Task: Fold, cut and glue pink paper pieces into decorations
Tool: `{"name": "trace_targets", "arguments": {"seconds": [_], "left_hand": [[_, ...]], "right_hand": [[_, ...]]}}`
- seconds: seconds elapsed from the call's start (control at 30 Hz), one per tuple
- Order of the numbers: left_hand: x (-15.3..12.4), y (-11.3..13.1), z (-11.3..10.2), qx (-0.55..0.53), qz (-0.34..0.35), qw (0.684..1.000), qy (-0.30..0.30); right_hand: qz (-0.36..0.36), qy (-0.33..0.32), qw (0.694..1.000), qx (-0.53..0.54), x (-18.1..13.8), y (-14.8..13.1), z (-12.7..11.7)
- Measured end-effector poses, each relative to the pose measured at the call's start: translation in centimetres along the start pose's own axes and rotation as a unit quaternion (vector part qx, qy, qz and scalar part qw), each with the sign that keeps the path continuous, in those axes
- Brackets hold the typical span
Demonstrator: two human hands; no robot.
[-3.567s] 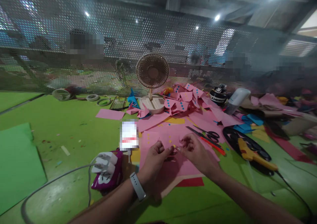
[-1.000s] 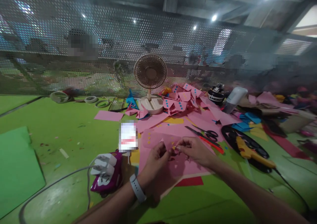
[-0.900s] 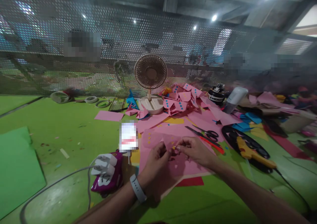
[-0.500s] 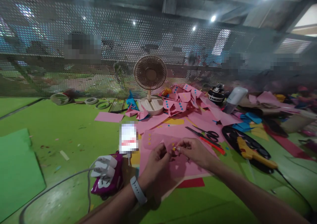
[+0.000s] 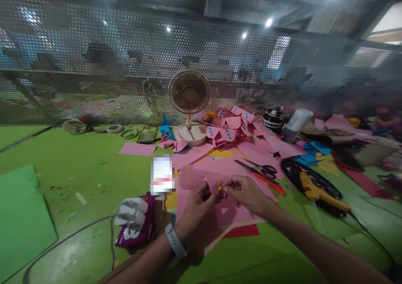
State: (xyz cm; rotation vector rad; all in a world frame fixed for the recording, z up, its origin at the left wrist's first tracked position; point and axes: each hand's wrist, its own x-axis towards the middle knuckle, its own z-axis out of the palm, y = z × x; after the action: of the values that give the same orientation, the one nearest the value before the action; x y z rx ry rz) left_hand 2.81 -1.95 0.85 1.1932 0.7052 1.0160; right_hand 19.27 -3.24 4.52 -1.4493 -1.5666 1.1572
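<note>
Both my hands are close together over pink paper sheets [image 5: 251,171]. My left hand [image 5: 201,198], with a pale watch strap at the wrist, is closed on the lower edge of a cut pink paper piece [image 5: 201,180]. Small yellow spots sit in a column near that piece's left end. Close to the other end, the fingertips of my right hand [image 5: 243,192] are pinched at a tiny yellow paper piece [image 5: 219,188], with more yellow just above it. Whether that yellow piece is stuck down cannot be seen.
Scissors [image 5: 266,171] and a red-handled cutter [image 5: 274,185] lie right of my hands. Beyond are a yellow glue gun [image 5: 317,194] on a black tray [image 5: 289,169], and folded pink papers [image 5: 232,127]. A fan [image 5: 189,93], phone [image 5: 162,175] and purple power strip [image 5: 147,225] stand left.
My right fingertips have shifted slightly, and the small yellow piece now shows more fully against the pink paper. The left hand keeps its grip; the view has moved a little.
</note>
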Motion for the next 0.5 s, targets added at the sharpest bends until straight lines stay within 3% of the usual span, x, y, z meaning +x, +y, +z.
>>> {"name": "trace_targets", "arguments": {"seconds": [0.5], "left_hand": [[0.11,0.38,0.04,0.001,-0.028,0.999,0.019]], "right_hand": [[-0.004,0.012,1.0,-0.002,0.18,0.62,0.25]]}}
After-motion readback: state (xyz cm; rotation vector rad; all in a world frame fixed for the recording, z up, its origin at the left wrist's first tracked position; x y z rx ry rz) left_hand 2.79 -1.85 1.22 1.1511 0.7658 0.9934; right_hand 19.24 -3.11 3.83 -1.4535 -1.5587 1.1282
